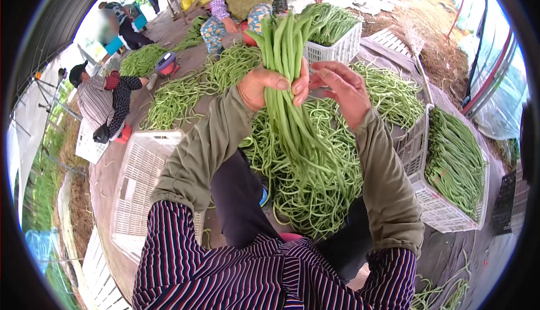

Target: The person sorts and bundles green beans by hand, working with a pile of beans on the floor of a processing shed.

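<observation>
With the bean bundle clenched by the left hand alone and the right hand held open beside it, outer pods may be dropped onto the pile below.

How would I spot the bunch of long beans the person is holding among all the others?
Find the big heap of loose long beans spread in front of the person. Above it, the left hand grips the bunch, the open right hand beside it. It alone is held upright in the air, ends level on top, tails dangling.
</observation>
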A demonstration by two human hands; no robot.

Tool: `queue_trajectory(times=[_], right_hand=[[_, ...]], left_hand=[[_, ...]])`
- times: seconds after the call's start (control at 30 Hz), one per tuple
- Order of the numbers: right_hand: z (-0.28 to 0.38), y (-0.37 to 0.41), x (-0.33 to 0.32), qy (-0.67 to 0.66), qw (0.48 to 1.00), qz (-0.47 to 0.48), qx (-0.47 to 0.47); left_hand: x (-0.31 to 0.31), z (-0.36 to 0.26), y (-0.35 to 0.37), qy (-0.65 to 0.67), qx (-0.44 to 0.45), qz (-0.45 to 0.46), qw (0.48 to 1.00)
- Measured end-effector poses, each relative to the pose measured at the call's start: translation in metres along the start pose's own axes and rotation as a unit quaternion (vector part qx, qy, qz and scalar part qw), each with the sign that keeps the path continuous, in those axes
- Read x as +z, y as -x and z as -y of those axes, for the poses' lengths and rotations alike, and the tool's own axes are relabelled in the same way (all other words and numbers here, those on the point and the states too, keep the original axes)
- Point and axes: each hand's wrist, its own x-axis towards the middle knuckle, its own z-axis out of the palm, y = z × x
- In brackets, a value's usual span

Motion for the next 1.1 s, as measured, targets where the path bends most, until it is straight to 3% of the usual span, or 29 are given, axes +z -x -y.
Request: queue_trajectory(times=[0.07, 0.13, 0.2, 0.33, 0.4, 0.5, 0.53, 0.6, 0.7, 0.73, 0.87, 0.93, 1.1], right_hand=[[0.000, 0.005, 0.001, -0.016, 0.997, 0.074, 0.007], [0.005, 0.012, 0.002, -0.043, 0.996, 0.074, 0.012], [-0.001, 0.012, 0.000, -0.041, 0.990, 0.123, -0.049], [-0.006, 0.014, -0.007, -0.038, 0.988, 0.133, -0.074], [-0.008, 0.015, -0.010, -0.021, 0.992, 0.120, -0.045], [-0.025, 0.010, -0.023, 0.009, 0.997, 0.045, 0.065], [-0.030, 0.010, -0.024, 0.016, 0.996, 0.007, 0.085], [-0.038, 0.006, -0.033, 0.036, 0.997, -0.010, 0.073], [-0.045, 0.004, -0.035, 0.042, 0.987, -0.077, 0.134], [-0.053, 0.003, -0.039, 0.044, 0.988, -0.064, 0.131], [-0.073, 0.003, -0.039, 0.075, 0.987, -0.024, 0.141], [-0.086, 0.000, -0.037, 0.152, 0.972, -0.060, 0.170], [-0.126, 0.002, -0.057, 0.236, 0.952, 0.005, 0.196]], left_hand=[[0.001, 0.014, -0.003, 0.071, 0.034, 0.074, 0.994], [0.006, 0.023, -0.005, 0.086, 0.037, 0.093, 0.991], [0.008, 0.030, -0.005, 0.110, 0.046, 0.159, 0.980], [0.004, 0.036, 0.000, 0.086, 0.031, 0.120, 0.989], [-0.002, 0.036, 0.006, 0.059, 0.019, 0.064, 0.996], [-0.011, 0.038, 0.012, -0.048, -0.034, -0.124, 0.991], [-0.017, 0.042, 0.013, -0.046, -0.024, -0.143, 0.988], [-0.035, 0.057, 0.014, -0.013, -0.052, -0.279, 0.959], [-0.059, 0.080, 0.017, 0.081, -0.049, -0.405, 0.910], [-0.063, 0.088, 0.018, 0.104, -0.042, -0.443, 0.890], [-0.067, 0.109, 0.029, 0.062, -0.076, -0.520, 0.848], [-0.067, 0.118, 0.025, 0.043, -0.075, -0.524, 0.847], [-0.058, 0.109, 0.023, -0.011, -0.076, -0.540, 0.838]])
